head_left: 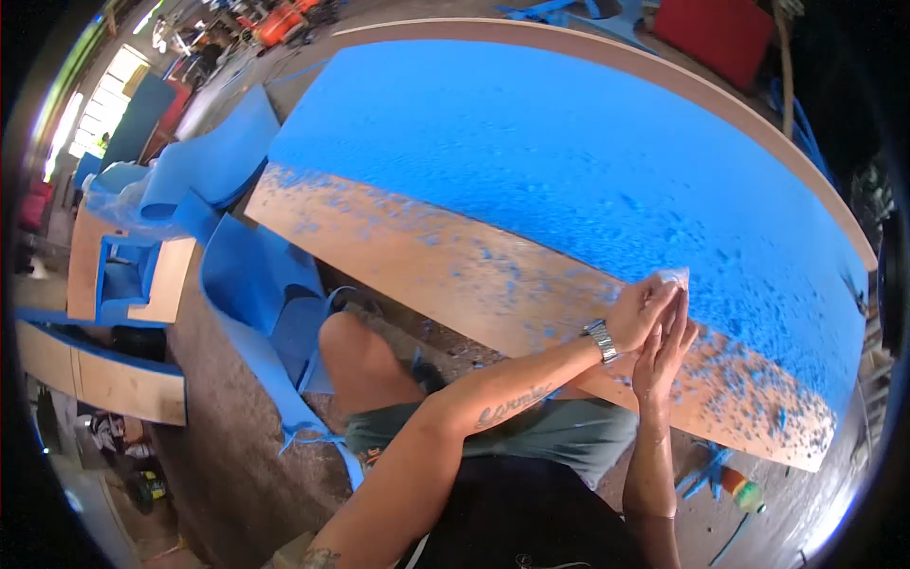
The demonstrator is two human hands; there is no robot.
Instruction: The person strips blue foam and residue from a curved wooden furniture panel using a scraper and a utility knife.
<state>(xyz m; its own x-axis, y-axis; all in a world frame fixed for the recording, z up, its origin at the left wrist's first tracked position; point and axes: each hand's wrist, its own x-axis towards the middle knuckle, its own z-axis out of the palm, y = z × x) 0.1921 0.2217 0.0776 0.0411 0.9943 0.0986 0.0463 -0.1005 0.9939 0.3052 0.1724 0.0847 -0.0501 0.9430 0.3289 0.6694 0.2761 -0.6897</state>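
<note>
My left hand (633, 315), with a metal watch on its wrist, is closed around a small pale, shiny piece (675, 276) whose kind I cannot make out. Pressed against it from the right is my right hand (661, 358), its fingers stretched out flat and the thumb apart. Both hands are over the near edge of a large blue foam sheet (531, 123). Blue crumbs are scattered thickly over the sheet and onto the bare wooden board (408, 242) along its near side.
Curved blue foam offcuts (251, 266) hang and lie to the left. Wooden frames with blue lining (128, 275) stand farther left. A bottle with a green end (747, 495) lies on the floor at the lower right. A red panel (716, 38) is at the back.
</note>
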